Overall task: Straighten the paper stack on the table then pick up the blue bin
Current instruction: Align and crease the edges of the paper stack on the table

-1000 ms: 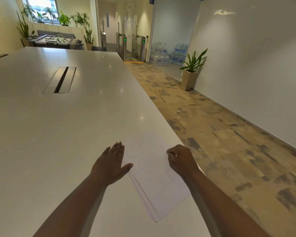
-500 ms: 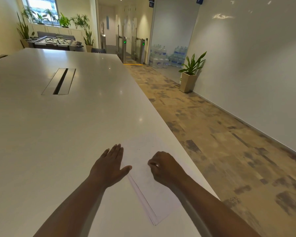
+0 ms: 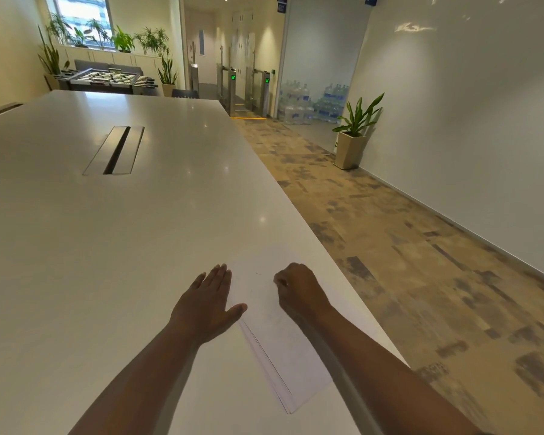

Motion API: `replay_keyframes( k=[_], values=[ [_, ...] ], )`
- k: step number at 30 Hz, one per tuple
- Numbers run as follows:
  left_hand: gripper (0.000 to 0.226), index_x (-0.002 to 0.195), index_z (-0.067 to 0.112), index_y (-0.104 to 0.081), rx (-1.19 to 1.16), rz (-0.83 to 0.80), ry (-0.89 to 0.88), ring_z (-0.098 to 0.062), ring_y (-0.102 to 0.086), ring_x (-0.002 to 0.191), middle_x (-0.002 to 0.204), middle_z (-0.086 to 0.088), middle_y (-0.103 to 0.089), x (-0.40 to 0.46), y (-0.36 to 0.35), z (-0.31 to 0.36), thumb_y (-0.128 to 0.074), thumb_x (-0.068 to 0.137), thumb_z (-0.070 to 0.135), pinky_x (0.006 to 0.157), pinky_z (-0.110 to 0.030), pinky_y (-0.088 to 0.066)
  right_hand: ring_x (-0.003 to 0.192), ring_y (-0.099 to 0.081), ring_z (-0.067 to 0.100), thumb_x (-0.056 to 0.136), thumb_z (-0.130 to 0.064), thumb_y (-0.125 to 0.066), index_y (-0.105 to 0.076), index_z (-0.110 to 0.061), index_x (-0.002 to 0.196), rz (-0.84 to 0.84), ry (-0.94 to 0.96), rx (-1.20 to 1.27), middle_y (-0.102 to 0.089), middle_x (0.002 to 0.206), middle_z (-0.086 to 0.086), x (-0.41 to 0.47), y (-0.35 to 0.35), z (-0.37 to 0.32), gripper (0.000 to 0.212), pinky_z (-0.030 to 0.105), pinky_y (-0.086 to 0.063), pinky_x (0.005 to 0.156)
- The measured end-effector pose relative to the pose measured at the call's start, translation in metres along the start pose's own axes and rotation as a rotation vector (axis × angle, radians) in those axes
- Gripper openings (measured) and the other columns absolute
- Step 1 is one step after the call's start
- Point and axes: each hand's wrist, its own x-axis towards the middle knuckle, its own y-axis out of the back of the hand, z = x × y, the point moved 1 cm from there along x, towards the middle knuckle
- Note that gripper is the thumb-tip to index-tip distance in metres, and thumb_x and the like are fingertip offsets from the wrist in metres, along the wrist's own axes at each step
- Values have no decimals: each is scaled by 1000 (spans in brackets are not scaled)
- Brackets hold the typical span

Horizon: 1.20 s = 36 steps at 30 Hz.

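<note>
I can read no writing on the paper stack (image 3: 277, 350); only a tiny dark mark shows near its far end. The stack lies at the near right edge of the white table (image 3: 107, 246), its long axis running from far left to near right. My left hand (image 3: 209, 304) lies flat, fingers straight, along its left edge. My right hand (image 3: 299, 291) rests on top, fingers curled; what they hold I cannot tell.
</note>
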Motion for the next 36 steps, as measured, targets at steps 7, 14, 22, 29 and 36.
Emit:
replay_keyframes(
  k=[7,14,22,29,36],
  values=[
    [102,154,7,-3,17,8,0,-15,5,149,163,-7,2,0,1,1,3,78,75,121,-34,1,62,-47,18,85,-4,-52,-36,-20,50,46,34,29,-38,52,-4,-1,-3,-11,41,33,-39,59],
    [102,154,7,-4,-11,5,-2,-15,5,149,163,-8,1,-1,2,0,2,77,75,121,-35,1,76,-61,18,87,-8,-56,-74,-9,75,-20,96,70,-70,76,7,-2,-11,-24,22,36,-52,74],
    [100,153,6,-4,-61,20,-19,-15,6,149,162,-9,2,-2,-1,-2,-3,80,74,121,-36,1,75,-59,18,87,-9,-58,-66,-1,70,50,-31,78,-67,71,10,-12,-5,-16,20,39,-52,72],
    [97,152,8,9,-58,-5,-21,-15,16,147,160,-7,15,-1,-1,-2,-3,82,75,120,-33,4,81,-62,21,86,-7,-62,-71,2,82,142,-72,130,-69,79,13,-50,2,1,13,45,-54,75],
    [82,154,12,1,-134,-15,39,-10,11,148,162,-4,7,-16,3,33,-20,91,61,120,-31,4,84,-59,12,93,-14,-64,-78,-8,105,136,-56,208,-67,95,3,-51,-4,7,19,4,-37,72]
  ],
)
